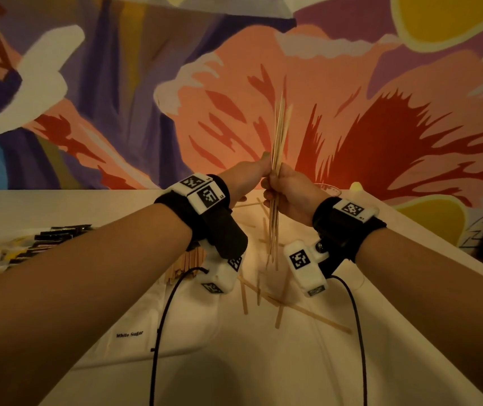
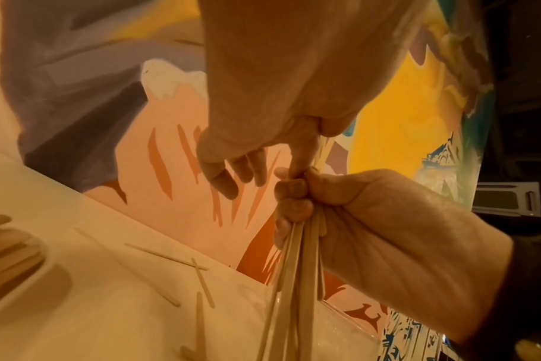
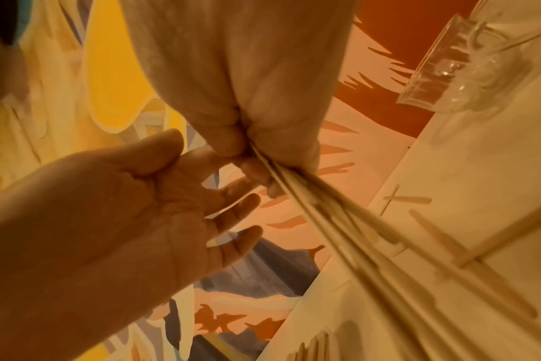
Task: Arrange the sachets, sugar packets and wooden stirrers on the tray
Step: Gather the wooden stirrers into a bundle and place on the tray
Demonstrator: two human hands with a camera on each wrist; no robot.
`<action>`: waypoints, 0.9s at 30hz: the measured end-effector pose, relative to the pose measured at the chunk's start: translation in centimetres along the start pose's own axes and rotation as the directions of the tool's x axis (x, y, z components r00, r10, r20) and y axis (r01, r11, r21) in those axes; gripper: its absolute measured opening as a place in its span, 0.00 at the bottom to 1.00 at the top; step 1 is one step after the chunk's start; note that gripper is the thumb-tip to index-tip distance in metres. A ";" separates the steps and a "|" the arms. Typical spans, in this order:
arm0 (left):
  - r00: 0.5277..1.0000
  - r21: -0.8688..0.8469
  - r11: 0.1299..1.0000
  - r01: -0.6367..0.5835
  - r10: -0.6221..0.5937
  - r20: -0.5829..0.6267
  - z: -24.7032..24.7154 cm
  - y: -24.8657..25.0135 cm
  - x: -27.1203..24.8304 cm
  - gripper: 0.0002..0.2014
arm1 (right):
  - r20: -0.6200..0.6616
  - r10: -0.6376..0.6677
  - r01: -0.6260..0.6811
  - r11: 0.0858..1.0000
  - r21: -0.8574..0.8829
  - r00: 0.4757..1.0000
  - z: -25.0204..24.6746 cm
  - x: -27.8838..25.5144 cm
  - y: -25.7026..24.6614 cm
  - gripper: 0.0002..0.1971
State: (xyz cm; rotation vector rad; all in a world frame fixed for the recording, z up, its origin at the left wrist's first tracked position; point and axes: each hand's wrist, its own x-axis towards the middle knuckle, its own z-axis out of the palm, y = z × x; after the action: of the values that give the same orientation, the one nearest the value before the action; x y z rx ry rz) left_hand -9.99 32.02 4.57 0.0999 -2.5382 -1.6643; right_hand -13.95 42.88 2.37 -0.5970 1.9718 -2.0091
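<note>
A bundle of wooden stirrers [image 1: 280, 127] stands upright in the air above the table. My right hand [image 1: 274, 190] grips it round the middle, fingers curled tight. My left hand [image 1: 263, 165] touches the bundle just above that grip. In the right wrist view the left hand [image 3: 182, 185] shows its palm with straight, spread fingers. Loose stirrers [image 1: 307, 313] lie crossed on the white table. A neat stack of stirrers [image 1: 187, 265] lies under my left wrist. Black and yellow sachets [image 1: 44, 238] lie in a row at the left. A white tray [image 1: 181, 332] bears the words "White Sugar".
A clear glass [image 3: 448, 73] stands at the table's far edge, just behind my right hand. A painted wall rises right behind the table. Black cables hang from both wrist cameras over the table's near part.
</note>
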 end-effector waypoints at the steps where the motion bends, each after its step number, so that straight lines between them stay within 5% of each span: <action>1: 1.000 -0.003 1.000 -0.009 0.009 -0.011 -0.1 0.1 -0.1 0.30 | -0.007 -0.011 0.012 1.000 0.008 1.000 0.2 -0.2 -0.1 0.14; 8: 0.959 -0.045 0.984 -0.172 0.157 -0.236 -1.1 0.4 -0.5 0.16 | 0.063 -0.087 0.084 0.996 0.041 0.994 1.3 -0.6 -0.4 0.15; 16: 0.995 -0.095 0.996 0.002 -0.011 -0.098 -2.8 0.5 -0.6 0.12 | 0.170 -0.142 0.153 0.987 -0.057 0.975 0.7 -1.6 -0.1 0.14; 27: 0.994 -0.204 0.973 0.107 -0.102 0.036 -2.9 -0.3 -2.3 0.07 | 0.175 -0.085 0.038 0.966 0.255 0.981 1.7 -3.5 0.1 0.15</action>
State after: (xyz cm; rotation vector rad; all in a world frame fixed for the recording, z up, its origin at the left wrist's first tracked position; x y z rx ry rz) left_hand -7.37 29.49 5.35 0.1993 -2.3984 -1.9688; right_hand -10.12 42.98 1.91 -0.7611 1.5805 -2.1108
